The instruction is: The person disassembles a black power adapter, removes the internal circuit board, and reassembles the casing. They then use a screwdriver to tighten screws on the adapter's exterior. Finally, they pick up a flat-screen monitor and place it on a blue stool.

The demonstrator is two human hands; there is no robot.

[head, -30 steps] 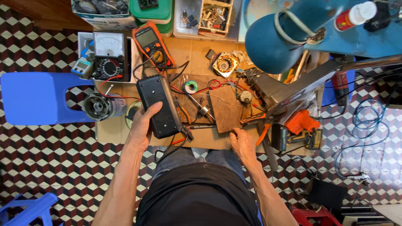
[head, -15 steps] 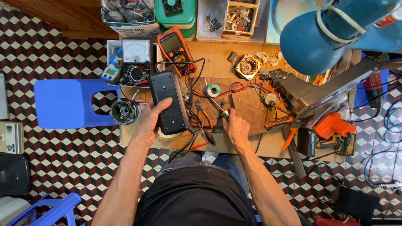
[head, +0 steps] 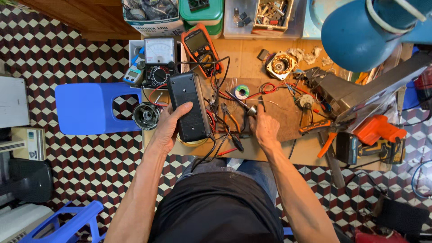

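My left hand grips a black box-shaped device by its lower left edge, holding it over the wooden workbench. My right hand rests on a brown mat in the middle of the bench, fingers closed around a thin metal tool whose tip points up and left. Red and black wires run between the two hands. A small solder roll lies just above the right hand.
An analogue meter and an orange multimeter sit at the back. A blue stool stands to the left, with a round motor part beside it. An orange drill and a blue lamp head are on the right.
My right hand has moved from the bench's front edge up onto the mat and closed on the thin tool. My left hand keeps its hold on the black device.
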